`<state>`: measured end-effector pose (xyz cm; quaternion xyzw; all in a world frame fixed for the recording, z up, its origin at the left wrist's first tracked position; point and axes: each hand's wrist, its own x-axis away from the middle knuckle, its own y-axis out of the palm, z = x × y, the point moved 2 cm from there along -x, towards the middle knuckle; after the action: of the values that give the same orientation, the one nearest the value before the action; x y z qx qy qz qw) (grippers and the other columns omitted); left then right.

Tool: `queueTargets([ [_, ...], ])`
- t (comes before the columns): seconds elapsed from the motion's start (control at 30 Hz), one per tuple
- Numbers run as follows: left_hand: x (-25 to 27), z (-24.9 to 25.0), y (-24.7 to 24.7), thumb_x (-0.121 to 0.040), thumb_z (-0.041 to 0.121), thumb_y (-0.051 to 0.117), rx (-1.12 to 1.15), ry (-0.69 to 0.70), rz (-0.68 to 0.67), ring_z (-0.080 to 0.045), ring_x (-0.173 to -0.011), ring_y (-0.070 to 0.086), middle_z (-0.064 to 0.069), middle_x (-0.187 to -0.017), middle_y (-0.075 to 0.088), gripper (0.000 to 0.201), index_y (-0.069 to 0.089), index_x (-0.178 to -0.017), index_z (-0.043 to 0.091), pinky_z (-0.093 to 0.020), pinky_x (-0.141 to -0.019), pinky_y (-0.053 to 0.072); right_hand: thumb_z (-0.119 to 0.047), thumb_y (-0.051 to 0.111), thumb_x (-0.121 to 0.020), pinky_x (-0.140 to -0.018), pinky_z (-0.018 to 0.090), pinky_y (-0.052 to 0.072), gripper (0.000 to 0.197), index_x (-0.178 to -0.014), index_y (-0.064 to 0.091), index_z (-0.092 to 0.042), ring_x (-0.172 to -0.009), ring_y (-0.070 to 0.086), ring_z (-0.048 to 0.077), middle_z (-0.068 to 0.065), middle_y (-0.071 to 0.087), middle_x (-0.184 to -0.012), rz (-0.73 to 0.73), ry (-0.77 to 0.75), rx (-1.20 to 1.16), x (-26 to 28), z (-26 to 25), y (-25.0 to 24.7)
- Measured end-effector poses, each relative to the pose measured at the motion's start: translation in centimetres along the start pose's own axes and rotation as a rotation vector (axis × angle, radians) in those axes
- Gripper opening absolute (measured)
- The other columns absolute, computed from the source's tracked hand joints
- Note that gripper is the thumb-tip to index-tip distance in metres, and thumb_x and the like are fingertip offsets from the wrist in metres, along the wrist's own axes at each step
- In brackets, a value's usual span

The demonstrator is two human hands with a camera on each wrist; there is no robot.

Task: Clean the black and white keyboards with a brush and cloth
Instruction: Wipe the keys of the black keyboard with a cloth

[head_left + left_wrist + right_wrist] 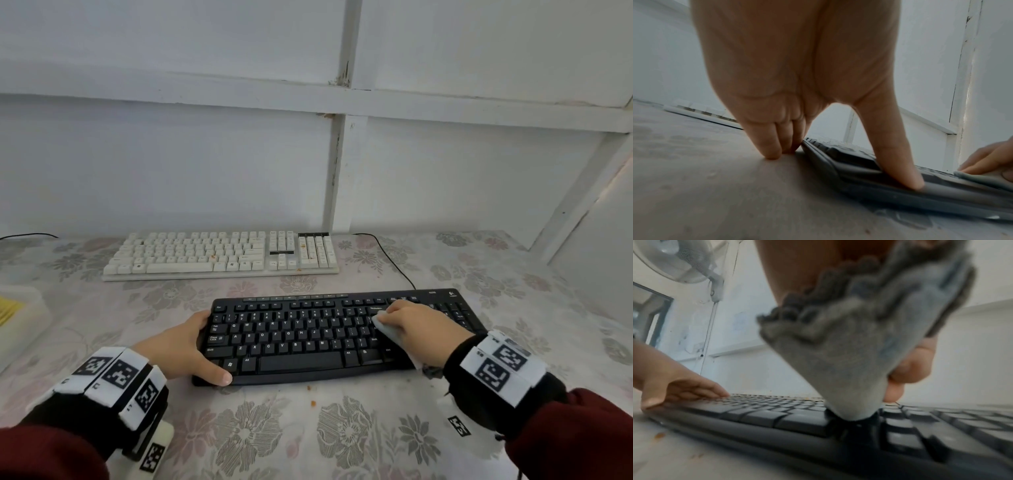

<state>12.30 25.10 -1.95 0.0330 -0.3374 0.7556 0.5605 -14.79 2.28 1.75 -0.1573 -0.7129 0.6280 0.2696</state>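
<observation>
The black keyboard (301,339) lies near me on the flowered tablecloth, and the white keyboard (219,253) lies behind it near the wall. My left hand (181,346) grips the black keyboard's left end, thumb on the front corner and fingers at the far corner. In the left wrist view the thumb (898,162) presses on the keyboard (859,181) and the curled fingertips touch the table beside it. My right hand (418,325) holds a pale grey cloth (385,327) bunched against the keys right of the letter block. In the right wrist view the cloth (838,361) touches the keys (777,415). No brush is in view.
Orange crumbs (310,389) lie on the tablecloth (308,438) in front of the black keyboard. A black cable (394,260) runs from it toward the wall. A pale box (17,311) with yellow contents sits at the left edge. A wall fan (678,259) hangs high at the left.
</observation>
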Motion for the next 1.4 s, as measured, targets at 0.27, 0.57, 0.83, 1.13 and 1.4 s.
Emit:
queueTargets([
  [0.27,0.1,0.1,0.1,-0.012,0.046,0.093,0.031,0.010,-0.006,-0.011,-0.120,0.047,0.020,-0.123,0.046,0.148,0.023,-0.141,0.024,-0.039,-0.109,0.036,-0.022,0.043,-0.099,-0.094,0.032,0.043,0.030,-0.124,0.056,-0.030,-0.108,0.055,0.020,-0.011,0.046,-0.131,-0.006,0.069,0.060,1.1,3.8,0.4],
  [0.57,0.2,0.3,0.2,-0.010,0.047,0.092,0.038,0.033,-0.012,-0.010,-0.119,0.048,0.018,-0.124,0.047,0.149,0.024,-0.140,0.024,-0.036,-0.108,0.037,-0.031,0.036,-0.100,-0.082,0.024,0.042,0.033,-0.119,0.060,-0.018,-0.103,0.058,0.021,0.001,0.057,-0.119,-0.009,0.282,0.105,2.0,8.0,-0.2],
  [0.83,0.0,0.0,0.0,-0.011,0.048,0.092,0.026,0.013,0.003,-0.013,-0.122,0.047,0.015,-0.130,0.047,0.152,0.022,-0.143,0.022,-0.041,-0.110,0.035,-0.021,0.045,-0.099,-0.066,0.023,0.042,0.028,-0.110,0.069,-0.013,-0.077,0.060,0.021,0.009,0.068,-0.104,-0.026,0.452,0.067,1.7,9.8,-1.4],
  [1.13,0.0,0.0,0.1,-0.010,0.047,0.093,0.043,0.011,-0.004,-0.013,-0.120,0.049,0.016,-0.126,0.048,0.152,0.022,-0.142,0.023,-0.041,-0.108,0.037,-0.038,0.035,-0.101,-0.089,0.028,0.042,0.037,-0.111,0.065,-0.020,-0.101,0.055,0.020,-0.002,0.051,-0.115,0.000,0.060,-0.006,0.6,2.4,-0.4],
  [1.4,0.0,0.2,0.2,-0.007,0.047,0.092,0.052,0.013,-0.012,-0.013,-0.119,0.049,0.019,-0.121,0.048,0.154,0.022,-0.142,0.022,-0.039,-0.108,0.037,-0.030,0.034,-0.101,-0.072,0.025,0.040,0.035,-0.113,0.062,-0.013,-0.096,0.061,0.021,0.002,0.055,-0.113,0.028,0.251,0.116,2.5,7.7,-0.7],
])
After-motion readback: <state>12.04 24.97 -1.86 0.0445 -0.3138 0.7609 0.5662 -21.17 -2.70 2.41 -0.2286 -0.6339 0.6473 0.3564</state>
